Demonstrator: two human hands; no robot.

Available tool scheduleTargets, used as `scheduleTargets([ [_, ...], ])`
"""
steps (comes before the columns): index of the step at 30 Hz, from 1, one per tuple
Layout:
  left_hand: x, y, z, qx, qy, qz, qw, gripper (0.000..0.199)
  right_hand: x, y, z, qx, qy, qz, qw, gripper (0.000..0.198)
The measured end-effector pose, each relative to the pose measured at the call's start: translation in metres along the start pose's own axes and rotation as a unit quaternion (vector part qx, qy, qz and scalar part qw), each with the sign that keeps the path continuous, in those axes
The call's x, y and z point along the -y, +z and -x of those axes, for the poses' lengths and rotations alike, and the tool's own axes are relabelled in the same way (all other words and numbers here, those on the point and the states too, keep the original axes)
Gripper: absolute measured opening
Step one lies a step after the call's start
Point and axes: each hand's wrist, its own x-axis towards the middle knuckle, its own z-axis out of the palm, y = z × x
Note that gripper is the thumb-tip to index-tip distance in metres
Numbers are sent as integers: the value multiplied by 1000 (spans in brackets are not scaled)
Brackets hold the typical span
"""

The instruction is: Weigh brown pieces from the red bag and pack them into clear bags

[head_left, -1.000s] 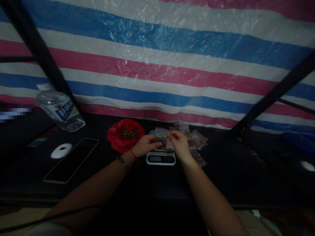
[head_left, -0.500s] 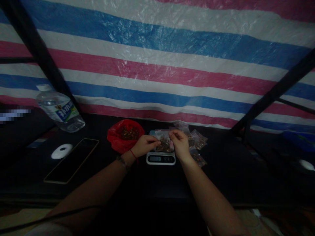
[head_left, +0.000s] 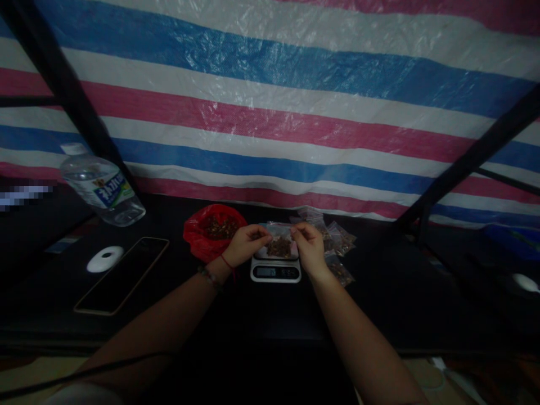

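Note:
A small clear zip bag (head_left: 279, 246) of brown dried bits lies on a white digital scale (head_left: 276, 273), whose display is lit but too blurred to read surely. My left hand (head_left: 247, 243), with a red string and a beaded bracelet at the wrist, pinches the bag's left edge near the top. At the upper right corner, the thumb and fingers of my right hand (head_left: 310, 247) are closed on the same bag. Left of the scale sits an open red plastic bag (head_left: 198, 242) holding similar brown bits. Several filled zip bags (head_left: 341, 239) are piled beyond my right hand.
On the black table (head_left: 396, 292), a phone (head_left: 122, 275), a white rounded object (head_left: 104, 259) and a large clear bottle (head_left: 103, 188) are at the left. A striped plastic sheet (head_left: 270, 124) hangs behind, between dark slanted posts. A blue item (head_left: 514, 239) is at far right.
My left hand has shifted slightly up and left along the bag's edge, uncovering more of its contents. My right hand stays at the right corner.

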Motion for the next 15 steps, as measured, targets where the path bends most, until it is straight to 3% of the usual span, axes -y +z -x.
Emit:
scheduleTargets([
  [9,0,0,1,-4,8,37,999,35,4,2,2,64,-24,20,997,16],
  [15,-2,-1,1,-35,24,41,998,35,5,4,3,69,-19,26,997,16],
])
